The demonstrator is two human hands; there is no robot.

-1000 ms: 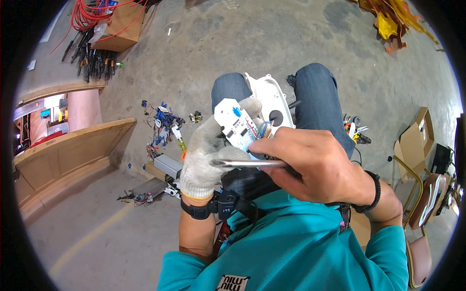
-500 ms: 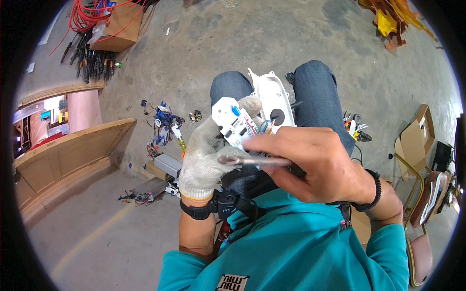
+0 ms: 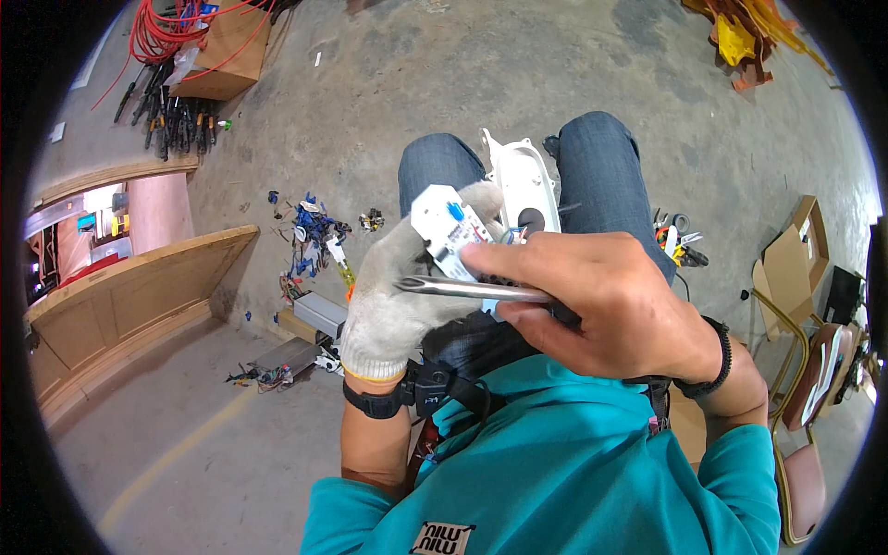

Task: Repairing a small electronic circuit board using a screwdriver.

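Circuit board (image 3: pixel 438 218) held in gloved left grip (image 3: pixel 381 294), slanting lengthwise up-left from right grip (image 3: pixel 606 301), curled around metal-shafted tool (image 3: pixel 472 289).

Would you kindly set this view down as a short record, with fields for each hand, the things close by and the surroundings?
Left hand: gloved, holding a white circuit board
Right hand: bare, gripping a metal-shafted tool, index finger over the board
Tool direction: shaft pointing left, in front of the glove
Between the knees: white housing
To the left: pile of blue parts
To the right: hand tools, cardboard box
Upper left: red cable
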